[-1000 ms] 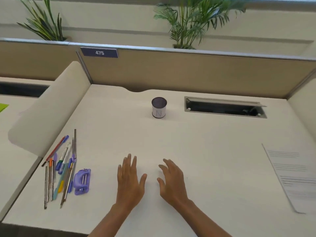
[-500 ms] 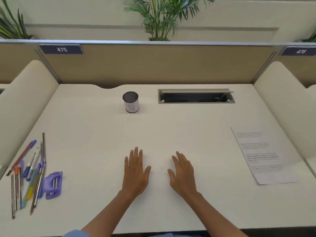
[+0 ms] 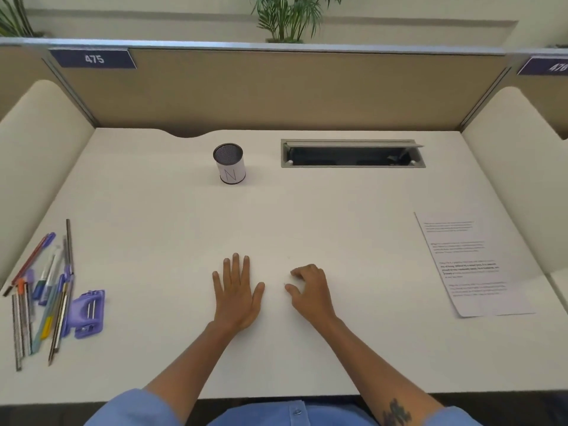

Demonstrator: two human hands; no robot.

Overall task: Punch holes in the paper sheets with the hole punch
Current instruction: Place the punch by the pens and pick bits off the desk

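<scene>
A purple hole punch point(image 3: 87, 313) lies on the white desk point(image 3: 307, 216) near its left front corner, beside a row of pens. Printed paper sheets point(image 3: 470, 265) rest flat at the desk's right side. My left hand point(image 3: 236, 295) lies flat, palm down, fingers spread, in the middle front of the desk. Just to its right, my right hand point(image 3: 309, 290) rests with its fingers curled inward and holds nothing. Both hands are far from the punch and from the paper.
Several pens and pencils point(image 3: 43, 293) lie at the left edge. A mesh pen cup point(image 3: 229, 163) marked N stands at the back centre. An open cable tray point(image 3: 352, 153) is set into the desk behind. Partition walls enclose the back and both sides.
The camera has tilted down and centred on the desk. My right hand's fingers have curled in from flat. My left hand stays flat in place.
</scene>
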